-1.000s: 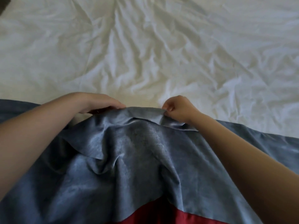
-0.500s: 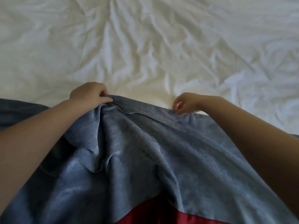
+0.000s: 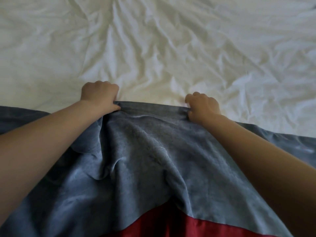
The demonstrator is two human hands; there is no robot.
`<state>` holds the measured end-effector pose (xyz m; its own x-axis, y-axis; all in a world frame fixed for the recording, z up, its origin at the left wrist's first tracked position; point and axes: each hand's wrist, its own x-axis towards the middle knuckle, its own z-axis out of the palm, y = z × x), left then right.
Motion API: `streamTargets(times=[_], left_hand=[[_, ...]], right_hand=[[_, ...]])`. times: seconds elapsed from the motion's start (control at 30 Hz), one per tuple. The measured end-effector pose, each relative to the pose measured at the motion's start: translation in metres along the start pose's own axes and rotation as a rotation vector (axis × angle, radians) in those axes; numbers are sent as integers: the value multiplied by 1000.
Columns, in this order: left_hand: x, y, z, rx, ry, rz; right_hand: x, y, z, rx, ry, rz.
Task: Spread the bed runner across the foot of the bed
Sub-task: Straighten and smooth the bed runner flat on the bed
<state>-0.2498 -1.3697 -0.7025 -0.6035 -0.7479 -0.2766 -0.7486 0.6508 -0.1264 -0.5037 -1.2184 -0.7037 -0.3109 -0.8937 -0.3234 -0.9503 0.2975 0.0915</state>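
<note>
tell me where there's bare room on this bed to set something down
Bare: the wrinkled white sheet past the far edge of the bed runner, across the whole width. Crowded: the near part, under the rumpled runner, with left hand and right hand gripping that edge.

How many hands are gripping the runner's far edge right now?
2. The left hand grips the far edge of the grey runner left of centre; the right hand grips the same edge right of centre, against the white sheet.
</note>
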Motion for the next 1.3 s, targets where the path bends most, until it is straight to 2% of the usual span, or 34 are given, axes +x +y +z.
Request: streamTargets(times=[0.2,0.33,0.57,0.87,1.0,1.17,1.23,1.3], left_hand=[[-19,25,-45,-308,370,9],[-45,48,-67,-306,445,93],[-129,85,-58,-289,375,79],[-281,133,-2,-254,287,-12],[-340,160,37,-244,187,48],[-398,180,108,-167,-59,151],[-409,178,126,-128,-60,179],[-411,168,131,-139,-15,182]], right_hand=[[-22,-19,-46,131,291,-9],[-44,-30,-65,158,363,-5],[-129,-42,-50,189,326,-34],[-271,-74,22,236,266,-55],[-329,-93,64,284,196,-86],[-388,-109,122,270,76,-134],[-400,-112,138,232,16,-114],[-401,-113,145,201,37,-79]])
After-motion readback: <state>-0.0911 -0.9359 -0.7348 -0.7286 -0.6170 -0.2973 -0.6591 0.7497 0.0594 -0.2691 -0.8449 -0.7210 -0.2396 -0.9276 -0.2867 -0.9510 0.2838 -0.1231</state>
